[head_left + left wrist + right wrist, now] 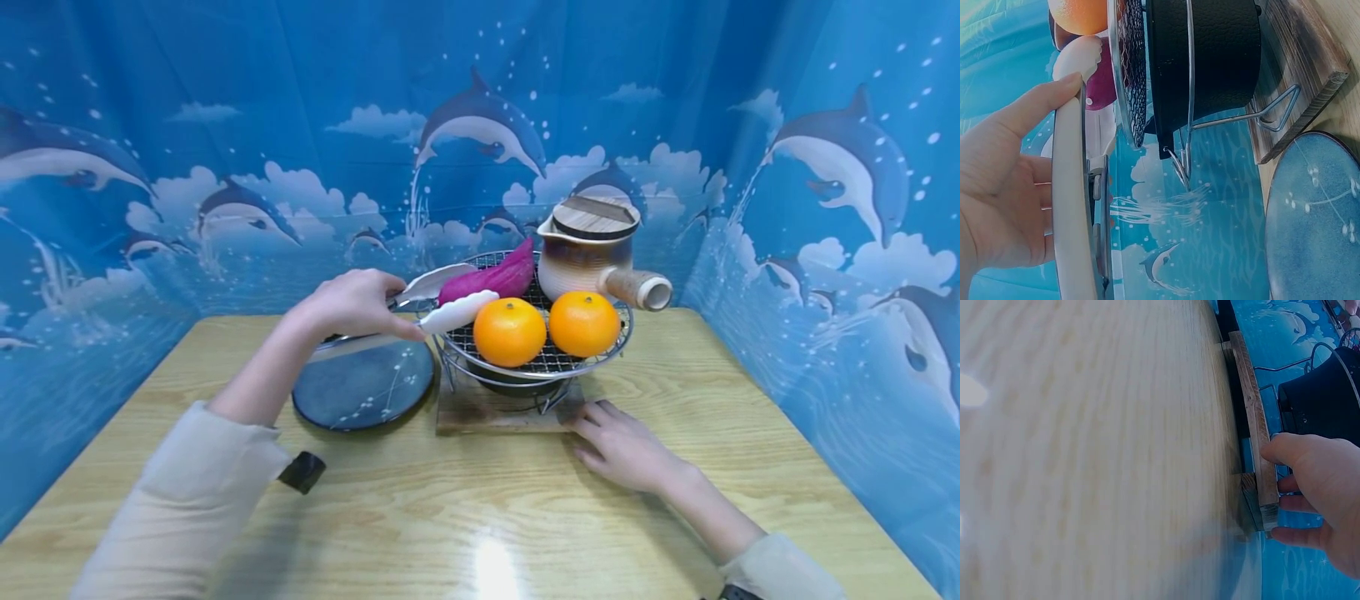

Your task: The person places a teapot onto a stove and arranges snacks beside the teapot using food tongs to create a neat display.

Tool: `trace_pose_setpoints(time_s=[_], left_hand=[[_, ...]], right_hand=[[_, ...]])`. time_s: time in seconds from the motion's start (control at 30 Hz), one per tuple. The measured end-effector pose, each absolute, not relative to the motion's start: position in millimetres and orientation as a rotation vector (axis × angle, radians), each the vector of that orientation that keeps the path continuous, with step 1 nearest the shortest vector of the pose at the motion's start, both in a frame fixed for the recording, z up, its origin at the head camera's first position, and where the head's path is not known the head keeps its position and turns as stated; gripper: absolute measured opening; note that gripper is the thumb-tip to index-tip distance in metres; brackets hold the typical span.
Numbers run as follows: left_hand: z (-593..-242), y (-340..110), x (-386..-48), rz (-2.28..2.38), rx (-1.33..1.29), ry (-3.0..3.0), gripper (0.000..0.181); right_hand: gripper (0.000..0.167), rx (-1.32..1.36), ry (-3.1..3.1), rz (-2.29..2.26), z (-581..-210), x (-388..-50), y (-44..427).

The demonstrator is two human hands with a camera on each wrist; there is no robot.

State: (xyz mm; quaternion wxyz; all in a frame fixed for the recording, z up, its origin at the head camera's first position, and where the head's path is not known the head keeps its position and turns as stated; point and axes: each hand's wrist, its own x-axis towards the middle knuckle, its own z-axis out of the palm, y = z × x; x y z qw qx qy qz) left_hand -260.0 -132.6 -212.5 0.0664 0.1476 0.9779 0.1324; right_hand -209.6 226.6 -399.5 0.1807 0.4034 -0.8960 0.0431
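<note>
My left hand (356, 304) grips a pair of tongs (453, 315) with white scalloped tips. Between those tips lies a purple sweet potato (498, 279), at the left of the round wire grill (553, 360). In the left wrist view, the thumb presses one tong arm (1069, 200) and the fingers curl behind the other. My right hand (626, 446) holds the right front corner of the wooden board (502, 421) under the stove. Its thumb and fingertips touch the board's edges in the right wrist view.
Two oranges (510, 332) and a side-handled teapot (573, 262) with a wooden lid stand on the grill. Beneath it is a black stove bowl (1210, 56) in a wire stand. A blue plate (367, 383) lies left of the board. Dolphin-patterned curtains (300, 100) surround the table.
</note>
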Motion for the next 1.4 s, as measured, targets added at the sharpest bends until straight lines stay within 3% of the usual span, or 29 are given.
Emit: trace_pose_setpoints(time_s=[1.4], left_hand=[[-211,-135,-247,0.299,0.427,3.079,0.096]], right_hand=[[0.034,1.131,-2.566,0.090,-399,-209,225]])
